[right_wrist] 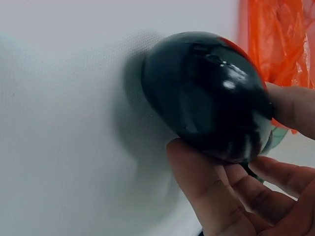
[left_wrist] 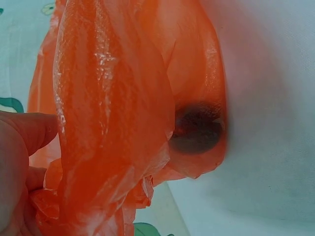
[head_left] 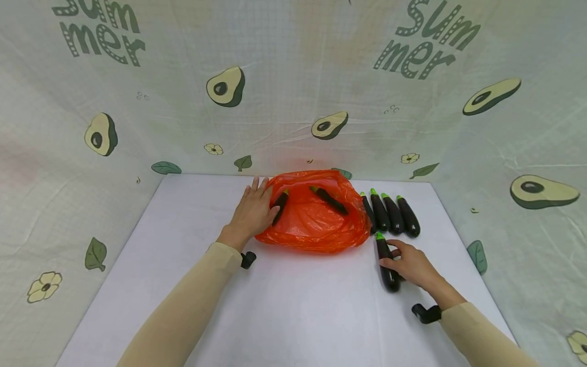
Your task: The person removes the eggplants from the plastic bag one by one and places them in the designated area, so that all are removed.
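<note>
A red plastic bag (head_left: 312, 234) lies with its mouth wide, one eggplant (head_left: 281, 206) at its left side and another eggplant (head_left: 328, 199) near its right. My left hand (head_left: 254, 211) holds the bag's left edge, fingers stretched along it and thumb over the rim. Through the thin plastic in the left wrist view, a dark rounded eggplant end (left_wrist: 197, 129) shows. My right hand (head_left: 411, 262) grips a glossy dark eggplant (head_left: 388, 270) between thumb and fingers, green stem toward the back. Its rounded end (right_wrist: 206, 93) fills the middle of the right wrist view.
Several eggplants (head_left: 393, 216) lie side by side right of the bag, stems toward the back; the leftmost is close against the bag. The white tabletop (head_left: 298, 316) ends at a patterned cloth (head_left: 275, 137) hanging behind and at both sides.
</note>
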Tool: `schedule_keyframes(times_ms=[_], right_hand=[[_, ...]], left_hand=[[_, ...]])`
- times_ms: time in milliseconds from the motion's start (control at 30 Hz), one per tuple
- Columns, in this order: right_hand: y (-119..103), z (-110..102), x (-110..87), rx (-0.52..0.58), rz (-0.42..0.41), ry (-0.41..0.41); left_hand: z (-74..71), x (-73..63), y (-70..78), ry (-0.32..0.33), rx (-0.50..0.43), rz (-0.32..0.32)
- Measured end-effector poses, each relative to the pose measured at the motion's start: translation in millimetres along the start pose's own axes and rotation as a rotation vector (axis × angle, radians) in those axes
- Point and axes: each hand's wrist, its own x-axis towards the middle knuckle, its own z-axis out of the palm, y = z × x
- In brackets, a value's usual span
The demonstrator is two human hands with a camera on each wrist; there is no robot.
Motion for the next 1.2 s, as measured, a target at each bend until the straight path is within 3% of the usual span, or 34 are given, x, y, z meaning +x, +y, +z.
schedule_keyframes(times_ms=[500,1200], right_hand=[[1.4,1.0,8.5,-0.026,-0.002,0.025],[9.1,3.5,9.8,0.037,-0.003,0.064]], left_hand=[[0.1,-0.2,1.8,-0.001,-0.015,0.003],[-2.2,-1.7,4.4,0.001,-0.018,-0.001]])
